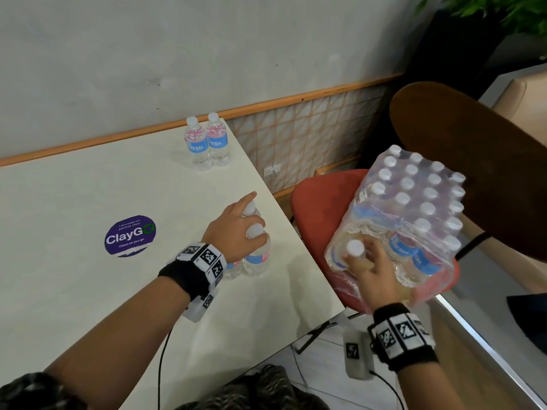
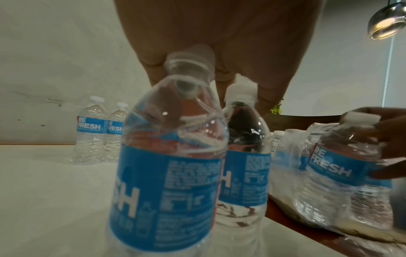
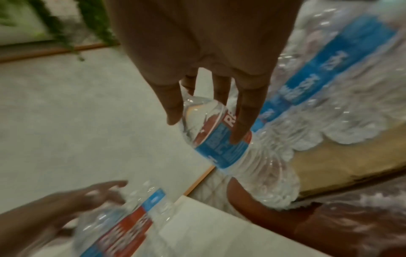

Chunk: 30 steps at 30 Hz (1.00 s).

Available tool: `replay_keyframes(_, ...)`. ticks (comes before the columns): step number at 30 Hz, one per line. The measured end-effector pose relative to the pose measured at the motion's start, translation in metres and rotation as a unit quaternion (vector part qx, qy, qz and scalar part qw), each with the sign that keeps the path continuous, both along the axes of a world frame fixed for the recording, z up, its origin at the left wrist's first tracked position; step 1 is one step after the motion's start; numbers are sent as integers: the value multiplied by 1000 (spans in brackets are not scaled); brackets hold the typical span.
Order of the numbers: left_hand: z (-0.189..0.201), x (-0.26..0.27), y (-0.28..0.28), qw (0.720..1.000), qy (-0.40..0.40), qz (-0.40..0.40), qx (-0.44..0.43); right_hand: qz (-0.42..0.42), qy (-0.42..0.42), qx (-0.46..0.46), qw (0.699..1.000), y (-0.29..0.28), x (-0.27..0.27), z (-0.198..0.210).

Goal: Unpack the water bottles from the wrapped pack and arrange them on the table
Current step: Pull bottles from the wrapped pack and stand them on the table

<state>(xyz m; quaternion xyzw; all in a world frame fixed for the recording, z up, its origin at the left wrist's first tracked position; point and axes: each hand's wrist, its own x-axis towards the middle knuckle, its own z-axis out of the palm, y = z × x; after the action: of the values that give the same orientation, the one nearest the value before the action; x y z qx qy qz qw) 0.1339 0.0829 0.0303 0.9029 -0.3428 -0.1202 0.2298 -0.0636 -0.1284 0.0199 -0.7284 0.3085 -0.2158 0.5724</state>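
Two water bottles [image 1: 257,258] stand side by side near the table's [image 1: 88,187] right edge. My left hand [image 1: 245,224] is on top of them and grips their capped necks, with the index finger stretched out. Up close in the left wrist view, these bottles [image 2: 167,191] show blue labels. The wrapped pack [image 1: 414,202] lies tilted on a red chair [image 1: 310,202], its plastic torn open at the near end. There my right hand [image 1: 367,261] grips one bottle [image 3: 219,142] by its shoulder, white cap [image 1: 354,248] toward me. Two more bottles [image 1: 208,143] stand at the table's far edge.
A purple round sticker [image 1: 130,235] marks the table's middle. The chair's brown back [image 1: 473,173] rises behind the pack. A wall runs along the far side of the table, and a plant [image 1: 488,10] stands at the top right.
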Motion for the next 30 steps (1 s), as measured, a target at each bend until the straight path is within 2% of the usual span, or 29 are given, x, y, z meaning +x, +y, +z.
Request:
replay_keyframes(2,-1,-1,1,1000,-7,0,-13,50,-5,-65,997,18,5,5)
replay_keyframes(5,-4,0,4,1000,-17,-10,-20,128,12,-42,991,43,20,2)
replay_keyframes(8,-4,0,6,1000,-27,-11,-3,201,44,-65,976,73,40,-7)
replay_keyframes(11,0,-1,5,999,-26,10,23,234,63,-21,970,94,54,-4)
replay_keyframes(14,5,-3,3,999,-12,15,35,279,122,23,952,78,50,-4)
replay_keyframes(15,6,-4,2,999,-12,13,30,253,139,30,957,65,45,-3)
replay_keyframes(16,5,-4,2,1000,-11,11,23,191,135,36,972,47,39,-2)
replay_keyframes(18,2,-5,2,1000,-12,15,14,-31,126,35,991,1,22,-6)
replay_keyframes(19,0,-5,2,1000,-18,15,11,-144,120,12,982,-21,12,-5)
replay_keyframes(20,-2,-4,2,999,-28,13,8,-220,118,-12,968,-41,3,-5)
replay_keyframes(21,-3,-3,2,999,-38,10,7,-256,114,-26,960,-55,-2,-4)
replay_keyframes(24,-5,-1,2,999,-44,5,11,-221,172,-42,959,-82,7,-9)
replay_keyframes(27,-7,0,2,999,-45,7,15,-175,272,4,946,-100,25,-22)
replay_keyframes(30,-9,1,4,999,-41,9,11,-202,278,16,939,-108,29,-34)
